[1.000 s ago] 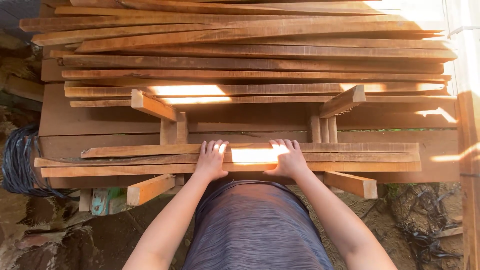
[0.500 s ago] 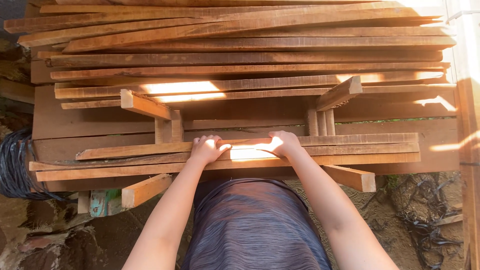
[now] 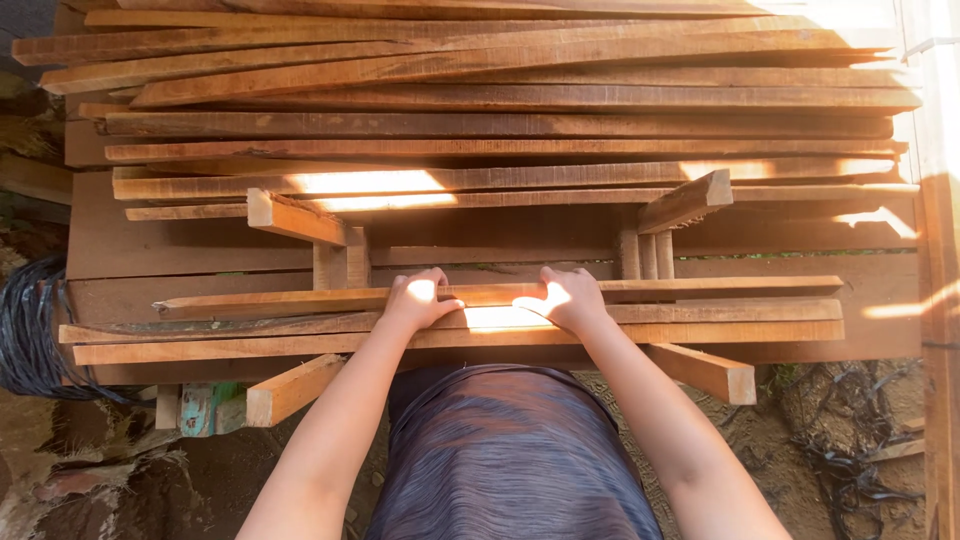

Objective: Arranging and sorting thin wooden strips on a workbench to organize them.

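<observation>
While the head view looks straight down, the person's torso in a grey-blue ribbed shirt [image 3: 510, 460] hides the ground just below the nearest plank [image 3: 700, 290], and the legs cannot be seen. That plank is the landmark: long, thin, reddish-brown, rough-sawn, lying across two wooden crossbars [image 3: 700, 370]. Left hand [image 3: 418, 298] rests on it, fingers curled over its far edge, thumb toward the body; the curl hides how firmly it grips. Right hand [image 3: 567, 298] sits just beside the left on the same plank, fingers likewise bent over the far edge. A bright sun patch between the hands washes out the wood grain there. Two similar planks [image 3: 250, 335] lie touching it on the near side, stacked edge to edge. Beyond the plank, a broad stack of long boards [image 3: 500, 110] fills the upper view, ends cut off at both sides. Left of the plank, a coil of black cable [image 3: 30, 330] is partly cropped. Right of it and lower, dark tangled cords [image 3: 850, 440] lie on the dirt, hard to make out.
</observation>
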